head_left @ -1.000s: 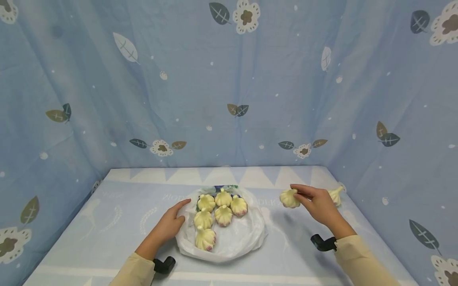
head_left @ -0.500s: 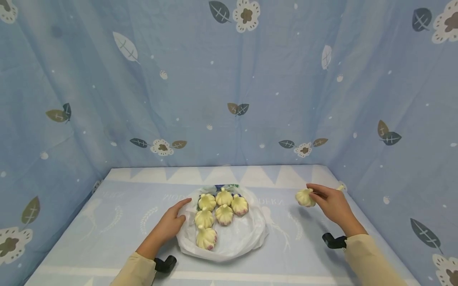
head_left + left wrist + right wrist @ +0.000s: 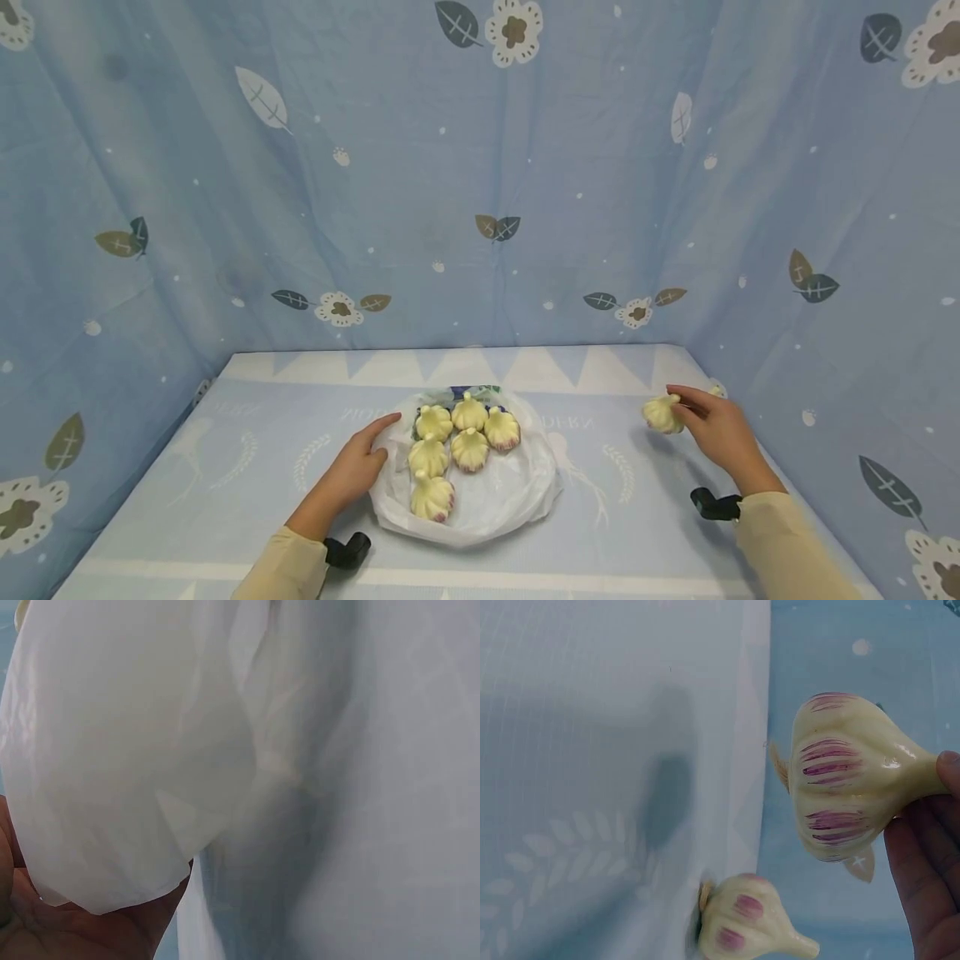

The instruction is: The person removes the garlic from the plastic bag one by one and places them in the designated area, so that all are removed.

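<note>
Between thumb and fingertips my right hand [image 3: 718, 432] pinches a garlic bulb [image 3: 662, 414] by its stem, held above the right side of the table. Purple streaks mark that bulb in the right wrist view, its root end facing away from the fingers. A second garlic bulb [image 3: 742, 919] lies on the table beyond; in the head view the right hand hides most of it. My left hand [image 3: 351, 477] holds the left edge of a white plastic bag [image 3: 498, 504]. Several garlic bulbs [image 3: 469, 451] rest in the bag's open mouth.
A pale blue and white patterned cloth covers the table [image 3: 247, 467]. Blue curtains [image 3: 405, 167] with leaf and flower prints rise behind it and along both sides. Black wrist mounts [image 3: 348, 552] stick out below each hand.
My right hand has carried the pinched garlic bulb to the right, away from the bag and closer to the bulb on the table. The left hand and the bag stay in place.
</note>
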Tool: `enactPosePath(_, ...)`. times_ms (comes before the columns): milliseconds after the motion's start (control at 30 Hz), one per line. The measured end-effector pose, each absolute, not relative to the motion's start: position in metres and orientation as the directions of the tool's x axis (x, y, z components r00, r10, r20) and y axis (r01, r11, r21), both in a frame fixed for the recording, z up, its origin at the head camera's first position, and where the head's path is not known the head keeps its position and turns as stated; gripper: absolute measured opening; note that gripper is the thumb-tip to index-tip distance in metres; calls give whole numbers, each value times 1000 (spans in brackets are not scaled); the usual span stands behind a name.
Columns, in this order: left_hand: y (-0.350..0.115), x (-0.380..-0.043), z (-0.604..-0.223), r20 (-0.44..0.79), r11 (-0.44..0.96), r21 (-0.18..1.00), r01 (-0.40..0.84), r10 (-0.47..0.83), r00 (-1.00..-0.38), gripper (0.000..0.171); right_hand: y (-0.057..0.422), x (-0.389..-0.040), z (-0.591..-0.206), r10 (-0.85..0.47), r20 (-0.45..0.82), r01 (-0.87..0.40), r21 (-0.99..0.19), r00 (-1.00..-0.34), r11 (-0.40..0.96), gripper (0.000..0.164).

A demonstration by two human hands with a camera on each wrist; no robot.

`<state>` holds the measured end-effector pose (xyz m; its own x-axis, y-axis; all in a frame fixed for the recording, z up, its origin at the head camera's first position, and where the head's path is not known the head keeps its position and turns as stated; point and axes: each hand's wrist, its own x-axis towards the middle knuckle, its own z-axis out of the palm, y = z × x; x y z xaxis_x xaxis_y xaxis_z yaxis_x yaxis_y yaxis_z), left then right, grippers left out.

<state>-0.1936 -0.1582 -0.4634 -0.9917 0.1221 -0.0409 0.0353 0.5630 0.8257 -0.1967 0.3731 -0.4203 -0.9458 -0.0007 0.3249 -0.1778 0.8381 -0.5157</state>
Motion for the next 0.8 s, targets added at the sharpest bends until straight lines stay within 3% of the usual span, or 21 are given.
enactPosePath(800, -161, -197, -462, -55, 554, 832, 32, 139, -989, 57, 409, -191, -426, 112, 264, -58, -561, -958, 826, 45)
